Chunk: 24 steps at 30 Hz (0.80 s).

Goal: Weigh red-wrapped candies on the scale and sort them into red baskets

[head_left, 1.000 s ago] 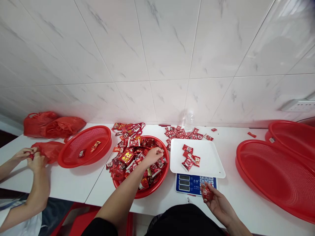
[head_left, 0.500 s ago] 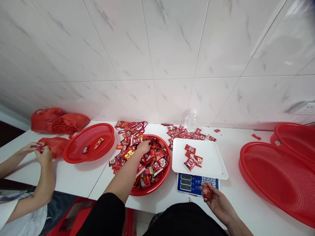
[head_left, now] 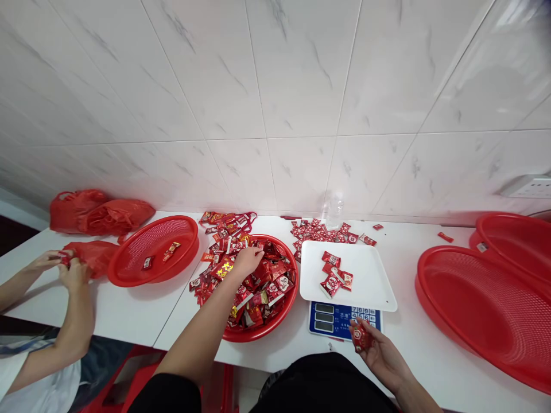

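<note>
My left hand is over the full red basket, its fingers pinched together just above the pile. Whatever may be between them is too small to make out. Red candy packets with white and gold print heap up in this basket. My right hand is closed around a few red candy packets, in front of the blue scale. On the scale's white tray lie several red packets in a small cluster.
Small red packets lie along the wall near a clear plastic cup. Red baskets stand at right. At left, a red basket holds two packets; beyond it are red plastic bags and a co-worker's hands.
My left hand has drawn back slightly left and up from among the packets, so its fingers show more. My right hand stays nearly still with its packets.
</note>
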Tool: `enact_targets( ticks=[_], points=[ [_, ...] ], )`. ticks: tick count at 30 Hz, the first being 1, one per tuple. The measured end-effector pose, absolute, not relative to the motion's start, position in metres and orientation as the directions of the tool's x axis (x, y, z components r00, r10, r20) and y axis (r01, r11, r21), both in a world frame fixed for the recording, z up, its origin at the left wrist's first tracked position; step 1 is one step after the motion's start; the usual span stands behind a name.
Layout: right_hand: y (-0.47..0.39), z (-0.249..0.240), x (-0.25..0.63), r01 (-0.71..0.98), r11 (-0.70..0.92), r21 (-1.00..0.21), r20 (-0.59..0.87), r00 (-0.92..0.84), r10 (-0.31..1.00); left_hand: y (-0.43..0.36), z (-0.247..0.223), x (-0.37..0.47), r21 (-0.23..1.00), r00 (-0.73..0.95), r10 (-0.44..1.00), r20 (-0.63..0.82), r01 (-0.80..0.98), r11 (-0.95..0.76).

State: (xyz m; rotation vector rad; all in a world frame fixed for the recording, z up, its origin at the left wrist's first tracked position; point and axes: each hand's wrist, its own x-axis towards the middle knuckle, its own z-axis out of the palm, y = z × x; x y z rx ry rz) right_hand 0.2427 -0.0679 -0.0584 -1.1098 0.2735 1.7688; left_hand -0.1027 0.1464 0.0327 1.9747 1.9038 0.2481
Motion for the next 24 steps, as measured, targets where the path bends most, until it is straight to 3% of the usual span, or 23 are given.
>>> enact_targets(
  ticks=[6, 12, 18, 21, 24],
  points=[
    [-0.063, -0.055, 0.238, -0.812, -0.486, -0.323, -0.762, -0.081, 0.642, 0.124, 0.039, -0.054, 0.684, 0.221, 0.972, -0.084, 0.721, -0.105],
    [-0.065, -0.051, 0.242, -0.828, -0.444, -0.343, -0.743, -0.05, 0.667, 0.108, 0.014, 0.032, 0.759, 0.5, 0.852, -0.155, 0.613, -0.221],
    [-0.07, -0.049, 0.248, -0.845, -0.409, -0.346, -0.727, -0.035, 0.686, 0.081, -0.002, 0.063, 0.756, 0.563, 0.817, -0.126, 0.588, -0.288],
    [-0.069, -0.039, 0.241, -0.827, -0.419, -0.375, -0.696, -0.048, 0.716, 0.057, 0.001, 0.059, 0.826, 0.607, 0.768, -0.203, 0.527, -0.199],
    [-0.066, -0.022, 0.226, -0.782, -0.44, -0.441, -0.612, -0.097, 0.785, 0.029, 0.005, 0.056, 0.905, 0.672, 0.631, -0.388, 0.406, 0.125]
  ],
)
